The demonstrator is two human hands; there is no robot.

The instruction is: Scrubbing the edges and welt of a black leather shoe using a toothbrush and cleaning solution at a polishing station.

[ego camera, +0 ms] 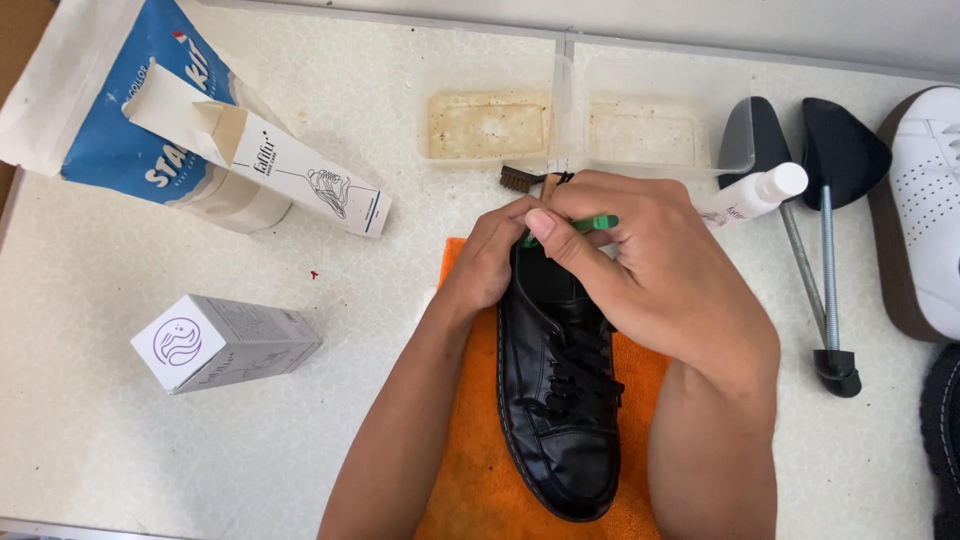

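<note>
A black laced shoe [556, 400] lies on an orange cloth [480, 470] near the front of the desk [120, 440], toe toward the person, so the heel end sits up under both hands. The left hand [490, 262] curls closed around the heel side, apparently to steady the shoe. The right hand [655, 270] is closed on a green-handled tool [590, 224], thumb pressed along the handle; its working end is hidden at the shoe's collar. Just beyond the hands lies a small brush [522, 179] with brown bristles, and behind it stand two clear tubs [560, 120], stained inside. To the right, within easy reach, a white bottle [755, 194] lies on its side beside two dark shoe trees [820, 200], with a white shoe [930, 200] at the edge. To the left sit a blue and white bag [90, 100], a long white box [290, 170] leaning on it, and a small box [222, 342].
</note>
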